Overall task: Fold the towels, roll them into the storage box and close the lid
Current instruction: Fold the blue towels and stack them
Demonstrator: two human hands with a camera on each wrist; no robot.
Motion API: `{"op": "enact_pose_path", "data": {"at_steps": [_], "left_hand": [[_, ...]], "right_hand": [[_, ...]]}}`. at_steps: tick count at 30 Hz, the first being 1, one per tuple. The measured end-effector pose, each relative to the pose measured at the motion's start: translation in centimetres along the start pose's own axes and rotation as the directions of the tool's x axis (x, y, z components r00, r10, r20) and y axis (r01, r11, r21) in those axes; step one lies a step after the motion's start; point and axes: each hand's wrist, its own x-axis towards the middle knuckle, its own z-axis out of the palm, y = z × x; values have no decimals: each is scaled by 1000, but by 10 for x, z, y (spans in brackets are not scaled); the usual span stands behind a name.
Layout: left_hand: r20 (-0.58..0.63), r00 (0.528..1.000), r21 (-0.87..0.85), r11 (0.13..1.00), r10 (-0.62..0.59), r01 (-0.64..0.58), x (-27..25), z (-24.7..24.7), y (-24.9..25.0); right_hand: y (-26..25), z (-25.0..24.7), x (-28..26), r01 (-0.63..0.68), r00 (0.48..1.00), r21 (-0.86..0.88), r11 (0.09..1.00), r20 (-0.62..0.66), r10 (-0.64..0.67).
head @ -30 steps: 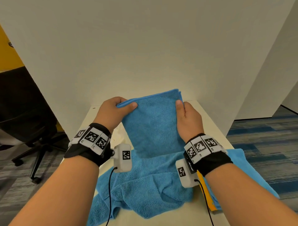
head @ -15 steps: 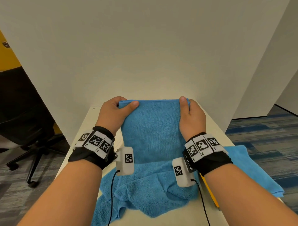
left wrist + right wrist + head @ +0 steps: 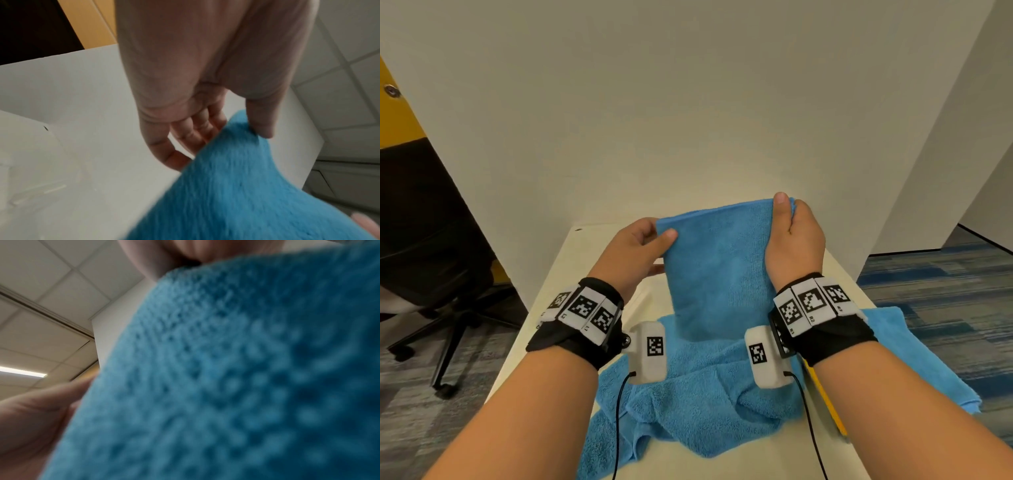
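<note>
I hold a folded blue towel (image 3: 717, 270) up above the table by its two top corners. My left hand (image 3: 650, 240) pinches the left corner between thumb and fingers; the left wrist view shows the thumb (image 3: 261, 120) pressing the blue towel (image 3: 236, 186) against the fingers. My right hand (image 3: 789, 226) grips the right corner, held a little higher than the left. The blue towel (image 3: 226, 378) fills the right wrist view. The towel's lower end hangs down to a crumpled blue towel (image 3: 688, 404) lying on the table. No storage box is in view.
The white table (image 3: 544, 308) stands against a white partition wall (image 3: 688, 120). Another blue towel (image 3: 914, 353) lies at the right edge, over something yellow (image 3: 825, 401). A black office chair (image 3: 431, 257) stands on the carpet to the left.
My right hand has risen and my left has dropped slightly, so the towel's top edge now slopes up to the right. Both hands keep hold of their corners.
</note>
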Motion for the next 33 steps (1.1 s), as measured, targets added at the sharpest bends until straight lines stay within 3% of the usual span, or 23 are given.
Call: {"op": "enact_pose_path", "data": {"at_steps": [5,10,14,16,19,22,26,33], "left_hand": [[-184,983,35,999,28,-22,2,8,-1],[-266,942,216,965,203,-147,7,14,3],[-205,924,345,907,323,-240,9,14,9],[-120,927,410,868,356,-281,8,16,15],[38,928,492,801,372,-341,5,23,21],[136,915,500,771,381,-395,4,30,22],[161,912,484,774,378,-407,2,31,21],[142,927,466,803,348,-373,2,27,19]], "right_hand": [[0,0,-6,28,998,-37,999,51,-26],[11,0,-8,-2,998,-84,996,65,7],[20,-4,-2,-105,983,-140,985,137,124],[21,-4,0,-112,978,-124,986,163,132],[11,-1,-3,35,967,-92,995,255,-11],[-4,2,-10,190,909,-28,981,383,-165],[-11,3,-18,234,866,-1,972,455,-208],[-6,7,-18,320,873,-148,936,429,-231]]}}
